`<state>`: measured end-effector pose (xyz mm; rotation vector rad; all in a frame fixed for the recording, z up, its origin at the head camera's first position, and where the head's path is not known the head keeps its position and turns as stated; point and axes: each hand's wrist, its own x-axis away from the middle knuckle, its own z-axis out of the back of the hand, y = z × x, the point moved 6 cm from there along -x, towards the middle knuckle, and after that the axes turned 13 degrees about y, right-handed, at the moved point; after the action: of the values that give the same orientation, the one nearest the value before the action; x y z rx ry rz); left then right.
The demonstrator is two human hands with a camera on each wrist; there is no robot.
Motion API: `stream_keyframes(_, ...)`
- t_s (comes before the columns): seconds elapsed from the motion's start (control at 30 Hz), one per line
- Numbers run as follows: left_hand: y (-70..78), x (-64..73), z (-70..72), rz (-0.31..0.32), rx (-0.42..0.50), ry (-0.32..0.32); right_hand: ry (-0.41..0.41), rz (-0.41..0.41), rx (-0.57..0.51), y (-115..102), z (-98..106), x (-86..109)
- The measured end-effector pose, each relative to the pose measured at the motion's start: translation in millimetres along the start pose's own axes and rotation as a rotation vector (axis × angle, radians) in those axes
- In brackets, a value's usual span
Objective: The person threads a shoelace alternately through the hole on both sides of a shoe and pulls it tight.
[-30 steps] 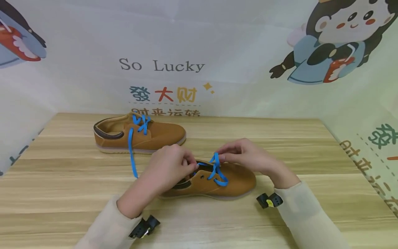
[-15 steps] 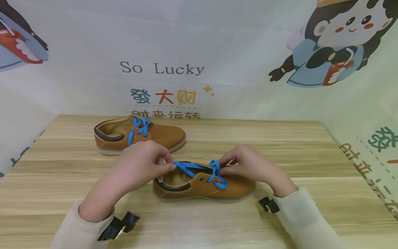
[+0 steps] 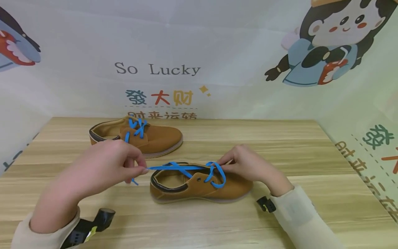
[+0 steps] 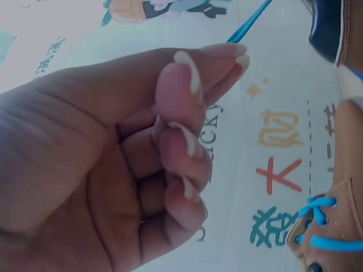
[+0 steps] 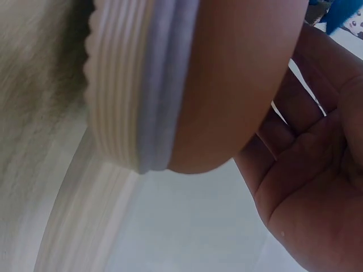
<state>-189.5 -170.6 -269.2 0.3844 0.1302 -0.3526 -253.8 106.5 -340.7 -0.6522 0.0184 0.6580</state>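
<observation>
A brown shoe (image 3: 234, 176) with blue laces stands on the table, toe to the right. My left hand (image 3: 118, 166) pinches the end of its shoelace (image 3: 164, 168) between thumb and index finger, left of the heel. The lace runs taut across the shoe's opening, crossing another strand. In the left wrist view the lace (image 4: 249, 21) leaves the left fingertips, the other fingers curled. My right hand (image 3: 248, 164) holds the shoe at its lacing from behind, with thumb and fingers at the upper's edge; a lace loop hangs beside them. The shoe's toe (image 5: 227, 85) partly covers the right fingers.
A second brown shoe (image 3: 161, 138) with blue laces stands behind on the left, its heel side partly covered by the left hand. The wooden table (image 3: 280, 138) ends at a printed cloth backdrop (image 3: 233, 52). Both sleeves carry small black wrist cameras.
My left hand has moved left from inside the shoe's opening, drawing the lace out straight. The right hand has lowered slightly and stays by the lacing. The shoe has hardly moved.
</observation>
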Motion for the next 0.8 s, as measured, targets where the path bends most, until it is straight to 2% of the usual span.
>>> stream_keyframes(0.47, -26.7, 15.8, 3.6, 0.043, 0.016, -0.045, -0.005, -0.008, -0.007, 2.8, -2.5, 0.2)
stream_keyframes(0.63, -41.2, 23.6, 6.3, 0.070, -0.010, -0.038, 0.003, -0.004, -0.008, 2.0, -2.5, -0.4)
stream_keyframes(0.8, -58.4, 30.6, 7.3, 0.106, 0.005, -0.047, 0.004, 0.011, -0.004, 0.4, -3.1, -0.4)
